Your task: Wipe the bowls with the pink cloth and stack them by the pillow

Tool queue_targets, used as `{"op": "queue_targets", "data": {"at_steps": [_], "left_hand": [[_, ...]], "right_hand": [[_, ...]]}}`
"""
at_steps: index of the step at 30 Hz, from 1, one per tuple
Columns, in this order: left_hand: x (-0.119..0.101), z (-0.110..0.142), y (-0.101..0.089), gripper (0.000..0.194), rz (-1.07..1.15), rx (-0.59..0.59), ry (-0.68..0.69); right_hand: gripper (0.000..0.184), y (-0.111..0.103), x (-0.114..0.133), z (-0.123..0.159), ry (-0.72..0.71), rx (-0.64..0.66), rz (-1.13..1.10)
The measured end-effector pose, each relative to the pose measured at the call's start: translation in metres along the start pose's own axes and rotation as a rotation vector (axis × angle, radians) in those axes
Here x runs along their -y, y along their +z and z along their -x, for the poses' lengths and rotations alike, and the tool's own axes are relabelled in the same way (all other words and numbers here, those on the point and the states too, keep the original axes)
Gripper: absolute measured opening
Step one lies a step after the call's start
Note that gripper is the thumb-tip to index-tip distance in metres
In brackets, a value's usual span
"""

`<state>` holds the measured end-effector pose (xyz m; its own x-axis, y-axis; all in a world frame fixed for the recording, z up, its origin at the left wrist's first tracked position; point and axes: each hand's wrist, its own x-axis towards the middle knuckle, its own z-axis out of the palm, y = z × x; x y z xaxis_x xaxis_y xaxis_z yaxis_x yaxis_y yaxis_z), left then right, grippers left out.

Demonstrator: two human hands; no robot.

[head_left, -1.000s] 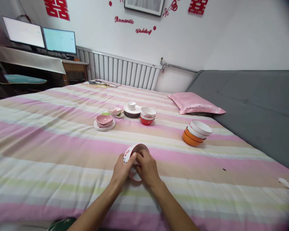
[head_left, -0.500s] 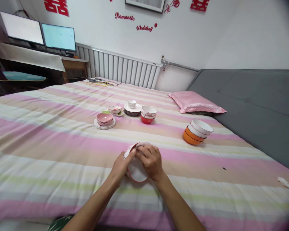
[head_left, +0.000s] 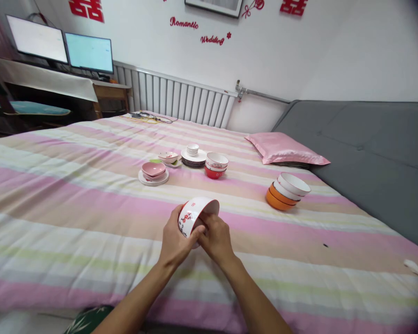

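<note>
Securely, my left hand [head_left: 174, 242] grasps the tilted bowl [head_left: 198, 207] over the bed [head_left: 125, 250]; my right hand [head_left: 218, 235] reaches inside, its hold unclear. Light, even pressure should prevent slipping.

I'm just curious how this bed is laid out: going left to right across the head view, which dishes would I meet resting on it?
Pink bowls on white plates, a plate stack, a red-based bowl stack, an orange-and-white bowl stack.
</note>
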<state>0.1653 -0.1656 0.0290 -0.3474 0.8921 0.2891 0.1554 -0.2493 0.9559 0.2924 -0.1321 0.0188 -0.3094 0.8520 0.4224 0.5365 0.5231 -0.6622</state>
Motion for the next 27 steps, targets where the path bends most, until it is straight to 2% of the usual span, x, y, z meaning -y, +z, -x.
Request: {"op": "queue_targets", "data": {"at_steps": [4, 9, 11, 15, 18, 20, 23, 25, 27], "left_hand": [[0.001, 0.003, 0.002, 0.071, 0.030, 0.034, 0.097], [0.009, 0.002, 0.003, 0.074, -0.012, 0.088, 0.154], [0.013, -0.001, 0.003, 0.073, 0.039, 0.069, 0.091], [0.018, -0.009, 0.004, 0.070, 0.256, -0.056, -0.151], [0.018, -0.013, 0.003, 0.067, 0.340, -0.053, -0.240], [0.017, -0.013, 0.003, 0.065, 0.395, -0.031, -0.273], [0.016, -0.008, 0.007, 0.063, 0.457, -0.013, -0.283], [0.016, -0.001, 0.013, 0.063, 0.482, 0.002, -0.280], [0.017, 0.008, 0.020, 0.063, 0.507, 0.023, -0.276]], "right_hand": [[0.026, -0.010, 0.009, 0.001, 0.061, 0.150, -0.254], [0.028, -0.022, 0.014, 0.004, 0.132, 0.359, -0.510], [0.029, -0.029, 0.012, 0.004, 0.162, 0.400, -0.558], [0.023, -0.050, 0.005, 0.001, 0.217, 0.418, -0.620], [0.021, -0.061, 0.005, -0.003, 0.241, 0.310, -0.678], [0.018, -0.062, 0.008, -0.006, 0.228, 0.123, -0.702], [0.018, -0.052, 0.014, -0.009, 0.190, -0.174, -0.669], [0.020, -0.040, 0.018, -0.008, 0.173, -0.281, -0.517], [0.022, -0.026, 0.020, -0.005, 0.151, -0.345, -0.273]]}}
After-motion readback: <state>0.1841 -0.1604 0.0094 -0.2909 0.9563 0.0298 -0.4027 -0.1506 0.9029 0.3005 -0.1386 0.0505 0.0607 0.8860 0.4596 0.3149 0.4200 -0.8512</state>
